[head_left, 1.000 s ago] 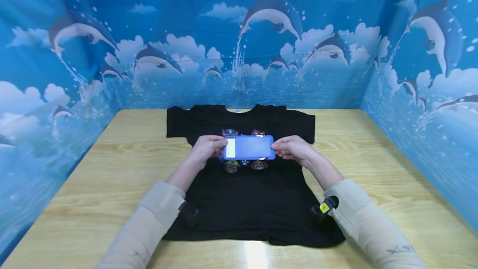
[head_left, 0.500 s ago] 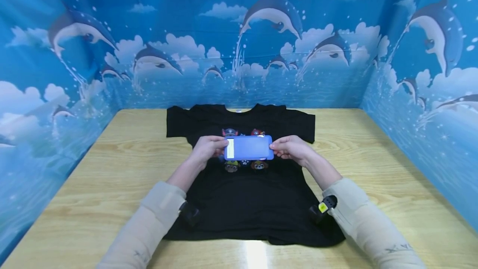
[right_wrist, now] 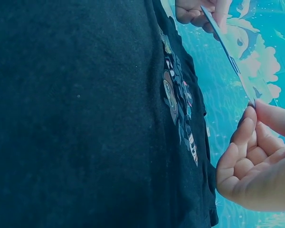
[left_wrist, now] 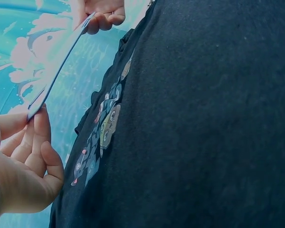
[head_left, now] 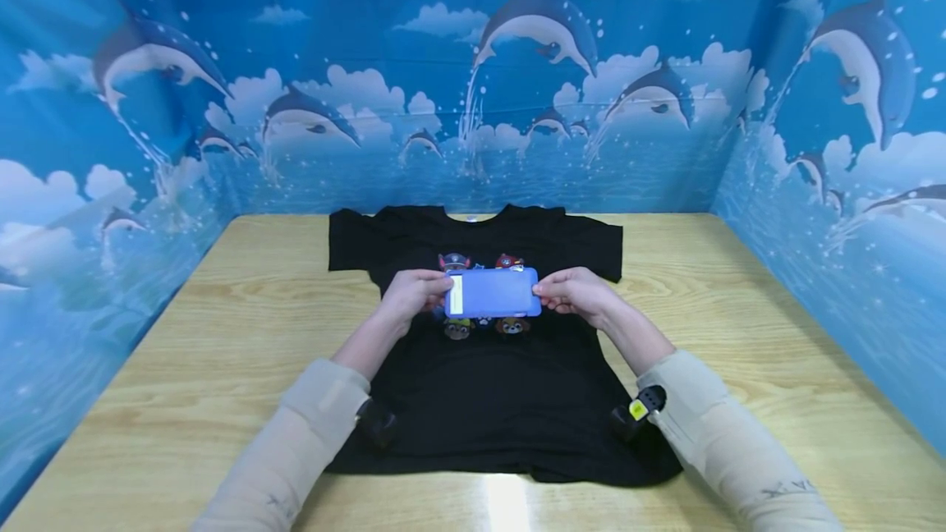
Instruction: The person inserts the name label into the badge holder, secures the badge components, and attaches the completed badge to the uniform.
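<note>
A thin, flat blue smartphone (head_left: 493,292) with a pale strip at the left of its face is held sideways in the air. My left hand (head_left: 411,297) pinches its left end between thumb and fingers. At the other end, my right hand (head_left: 579,294) pinches it the same way. Both wrist views show the phone (left_wrist: 61,66) edge-on, raised off the shirt, with the left hand (left_wrist: 26,166) and right hand (right_wrist: 261,156) at its ends. Beneath lies a black T-shirt (head_left: 488,401), spread flat with its neck at the far side; the phone hides the middle of its cartoon print (head_left: 456,329).
The T-shirt lies on a light wood-grain table (head_left: 244,335). Blue curtains (head_left: 355,23) printed with dolphins and clouds stand along the back and both sides. Dark wrist-worn devices (head_left: 641,407) hang near both sleeves, low over the shirt.
The phone's right end and my right hand have shifted very slightly to the left. Both hands keep their pinch, and the T-shirt lies as before.
</note>
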Demonstrator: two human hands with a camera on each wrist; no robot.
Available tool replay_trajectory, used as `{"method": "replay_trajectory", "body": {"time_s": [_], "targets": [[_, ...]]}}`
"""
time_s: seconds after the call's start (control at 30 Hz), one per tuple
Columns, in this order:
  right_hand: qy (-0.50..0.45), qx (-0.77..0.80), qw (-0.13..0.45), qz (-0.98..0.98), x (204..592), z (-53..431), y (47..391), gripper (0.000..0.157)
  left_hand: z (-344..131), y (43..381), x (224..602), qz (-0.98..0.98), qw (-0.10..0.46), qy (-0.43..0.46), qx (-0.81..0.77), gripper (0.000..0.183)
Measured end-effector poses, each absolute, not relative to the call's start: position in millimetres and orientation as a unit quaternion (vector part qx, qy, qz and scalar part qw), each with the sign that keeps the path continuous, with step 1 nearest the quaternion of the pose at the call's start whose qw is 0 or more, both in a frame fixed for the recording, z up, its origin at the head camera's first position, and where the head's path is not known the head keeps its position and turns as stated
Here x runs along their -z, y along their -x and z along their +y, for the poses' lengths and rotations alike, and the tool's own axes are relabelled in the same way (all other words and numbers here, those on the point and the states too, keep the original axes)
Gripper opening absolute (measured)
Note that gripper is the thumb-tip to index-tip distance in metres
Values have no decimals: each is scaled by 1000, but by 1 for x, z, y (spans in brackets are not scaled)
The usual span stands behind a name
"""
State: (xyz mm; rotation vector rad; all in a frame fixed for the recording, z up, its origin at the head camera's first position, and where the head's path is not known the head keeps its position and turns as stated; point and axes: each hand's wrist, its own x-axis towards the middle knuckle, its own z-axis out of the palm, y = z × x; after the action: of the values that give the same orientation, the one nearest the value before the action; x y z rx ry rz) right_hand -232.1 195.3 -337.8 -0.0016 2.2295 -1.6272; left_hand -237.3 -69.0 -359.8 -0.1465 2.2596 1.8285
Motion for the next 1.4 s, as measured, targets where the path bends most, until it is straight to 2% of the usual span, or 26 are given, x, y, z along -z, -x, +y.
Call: {"method": "replay_trajectory", "body": {"time_s": [0.33, 0.7, 1.07, 1.4], "targets": [[22, 602, 206, 771, 336, 197, 232, 13, -69, 237, 362, 767, 98, 42, -632, 29], [-2, 590, 202, 782, 337, 193, 233, 10, -69, 236, 360, 778, 90, 42, -620, 26], [-16, 560, 170, 810, 337, 193, 233, 14, -68, 235, 358, 787, 89, 32, -610, 26], [-19, 559, 167, 812, 339, 191, 232, 14, -67, 232, 356, 795, 89, 25, -600, 24]]}}
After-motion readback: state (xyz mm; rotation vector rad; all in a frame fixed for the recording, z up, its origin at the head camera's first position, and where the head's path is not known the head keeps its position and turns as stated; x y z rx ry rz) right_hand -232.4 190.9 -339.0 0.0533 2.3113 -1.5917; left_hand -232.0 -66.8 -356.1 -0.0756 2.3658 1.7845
